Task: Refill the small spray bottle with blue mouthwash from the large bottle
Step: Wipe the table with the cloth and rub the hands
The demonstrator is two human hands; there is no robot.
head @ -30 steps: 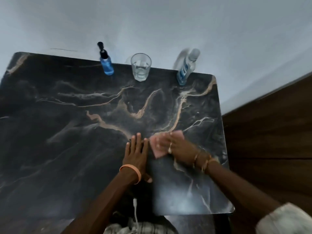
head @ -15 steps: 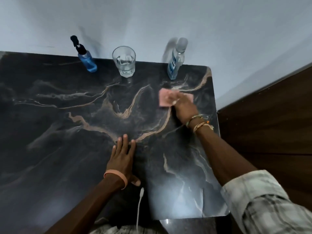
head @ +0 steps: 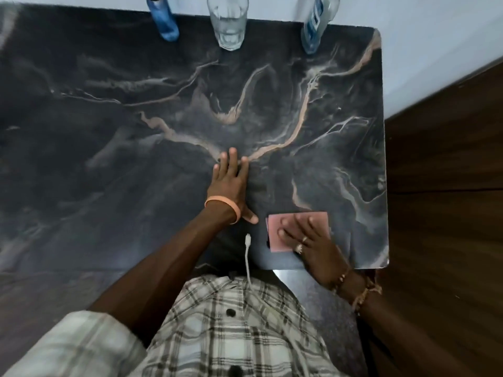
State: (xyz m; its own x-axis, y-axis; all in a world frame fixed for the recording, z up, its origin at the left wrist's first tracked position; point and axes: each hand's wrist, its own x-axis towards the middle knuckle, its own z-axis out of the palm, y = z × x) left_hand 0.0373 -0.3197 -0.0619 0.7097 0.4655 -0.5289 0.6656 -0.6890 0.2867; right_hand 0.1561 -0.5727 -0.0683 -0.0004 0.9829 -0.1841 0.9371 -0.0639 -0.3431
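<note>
the spray bottle (head: 164, 21) stands at eleven o'clock on the tabletop (head: 109, 131), its top cut off by the frame. it looks small, light and easy to tip, so a hold round the blue body seems best. a glass (head: 228, 25) stands at twelve. the left hand (head: 228, 183) lies flat near the middle, fingers straight, holding nothing. at five o'clock the right hand (head: 313, 240) presses a pink cloth (head: 296, 227) flat with straight fingers. the large bottle (head: 315, 28) stands at one o'clock, well apart from both hands. its smooth clear plastic is likely slippery and heavier, so it wants a grip round the labelled middle.
</note>
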